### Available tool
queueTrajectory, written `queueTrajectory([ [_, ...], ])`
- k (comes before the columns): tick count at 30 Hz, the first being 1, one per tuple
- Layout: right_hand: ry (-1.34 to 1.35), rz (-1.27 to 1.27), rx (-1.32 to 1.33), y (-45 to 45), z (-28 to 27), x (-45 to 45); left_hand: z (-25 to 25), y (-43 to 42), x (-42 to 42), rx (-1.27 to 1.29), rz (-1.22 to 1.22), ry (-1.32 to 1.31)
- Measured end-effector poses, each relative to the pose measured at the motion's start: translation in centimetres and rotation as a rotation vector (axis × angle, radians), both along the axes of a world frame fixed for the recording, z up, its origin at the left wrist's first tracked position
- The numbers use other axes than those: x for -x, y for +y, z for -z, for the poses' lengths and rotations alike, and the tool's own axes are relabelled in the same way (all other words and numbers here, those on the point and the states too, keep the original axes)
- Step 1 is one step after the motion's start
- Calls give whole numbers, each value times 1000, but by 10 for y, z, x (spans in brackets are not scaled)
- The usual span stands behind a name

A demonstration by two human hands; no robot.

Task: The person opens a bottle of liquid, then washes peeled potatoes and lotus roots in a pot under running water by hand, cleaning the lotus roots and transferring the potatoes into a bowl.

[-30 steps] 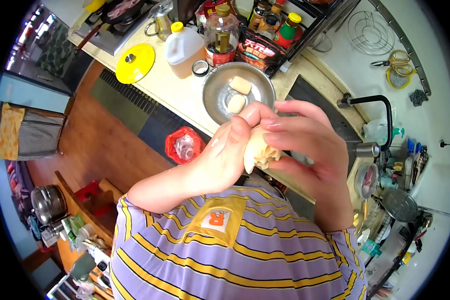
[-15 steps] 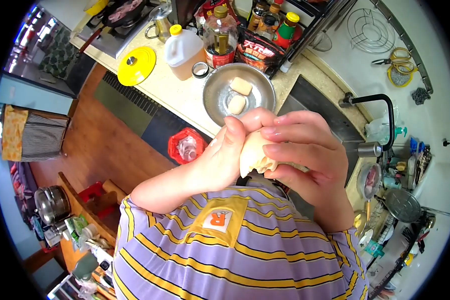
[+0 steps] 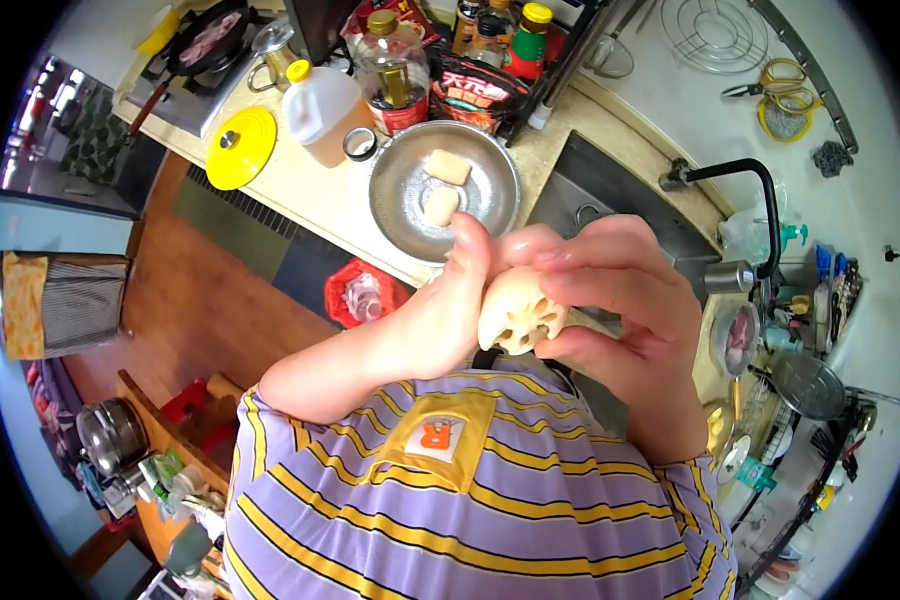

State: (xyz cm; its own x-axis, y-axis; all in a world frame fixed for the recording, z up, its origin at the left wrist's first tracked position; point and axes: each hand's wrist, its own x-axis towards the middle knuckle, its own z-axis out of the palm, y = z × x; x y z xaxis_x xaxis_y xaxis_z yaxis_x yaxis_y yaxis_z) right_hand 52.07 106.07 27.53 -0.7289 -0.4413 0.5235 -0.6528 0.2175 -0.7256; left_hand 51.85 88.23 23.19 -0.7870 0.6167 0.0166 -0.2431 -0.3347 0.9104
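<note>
A pale, peeled piece of lotus root (image 3: pixel 518 312) is held up in front of my chest, its cut end with several holes tilted toward me. My left hand (image 3: pixel 448 300) cups it from the left, thumb pointing up and fingers behind it. From the right, my right hand (image 3: pixel 635 300) curls around it, with the fingertips on top and the thumb at its lower edge. Beyond my hands, a round metal basin (image 3: pixel 395 215) stands on the counter. Two pale pieces lie in it: a squarish piece (image 3: pixel 448 167) and a rounder piece (image 3: pixel 441 207).
A sink (image 3: pixel 585 185) with a black faucet (image 3: pixel 765 190) lies to the right of the basin. Behind the basin stand a plastic jug (image 3: pixel 322 110), an oil bottle (image 3: pixel 390 75) and a black food packet (image 3: pixel 478 92). A yellow lid (image 3: pixel 242 148) lies left; a red-lined bin (image 3: pixel 345 300) stands below.
The lotus root has turned so its holed end shows more clearly, still between both hands. The view has shifted, moving the basin and counter leftward.
</note>
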Motion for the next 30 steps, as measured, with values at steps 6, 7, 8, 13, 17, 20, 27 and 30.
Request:
queueTrajectory([
  [6, -165, 72, -35, 31, -8, -8, 7, 27, 9, -8, 248, -125],
  [7, -168, 68, -14, 37, -7, -7, 13, 30, 10, -28, 283, -140],
  [8, -141, 67, 0, 44, -5, -6, 17, 33, 12, -47, 316, -154],
  [13, -132, 218, 150, 80, 5, -13, 1, 63, -3, -133, 178, 11],
  [17, -186, 195, 235, 99, 10, -17, 27, 78, -3, 73, -27, 238],
  [20, -294, 110, 244, 122, 13, -13, 23, 82, 2, 215, -67, 354],
  [27, -333, 62, -98, 147, -31, 0, 12, 107, -2, 371, 89, 326],
  [30, -360, -1, -242, 151, -45, 5, 12, 114, -7, 353, 82, 309],
])
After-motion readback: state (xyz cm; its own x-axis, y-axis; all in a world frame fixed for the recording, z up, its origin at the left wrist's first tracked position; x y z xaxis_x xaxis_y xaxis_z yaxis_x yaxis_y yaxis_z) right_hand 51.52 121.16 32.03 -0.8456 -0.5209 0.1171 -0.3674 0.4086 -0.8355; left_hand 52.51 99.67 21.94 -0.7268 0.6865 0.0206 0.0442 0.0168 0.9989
